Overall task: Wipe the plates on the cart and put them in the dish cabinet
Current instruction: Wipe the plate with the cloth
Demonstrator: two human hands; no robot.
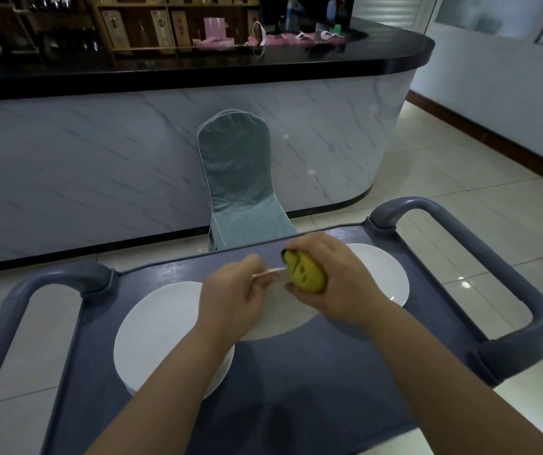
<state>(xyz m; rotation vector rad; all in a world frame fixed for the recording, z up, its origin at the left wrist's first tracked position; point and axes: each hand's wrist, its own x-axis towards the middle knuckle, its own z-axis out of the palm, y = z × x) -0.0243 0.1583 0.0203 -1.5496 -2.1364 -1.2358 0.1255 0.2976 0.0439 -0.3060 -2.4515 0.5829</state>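
Note:
A grey cart (296, 389) carries a stack of white plates (158, 333) on its left side and another white plate (385, 274) on its right. Between them a single white plate (280, 313) is held above the cart top. My left hand (234, 297) pinches its far rim. My right hand (332, 277) grips a yellow sponge (306, 274) and presses it onto this plate near that rim. Both hands hide much of the held plate.
The cart has looped grey handles at the left (17, 307) and right (509, 274). Just beyond it stands a chair in a teal cover (240, 178) against a marble-fronted counter (99, 159) with a black top. Tiled floor lies to the right.

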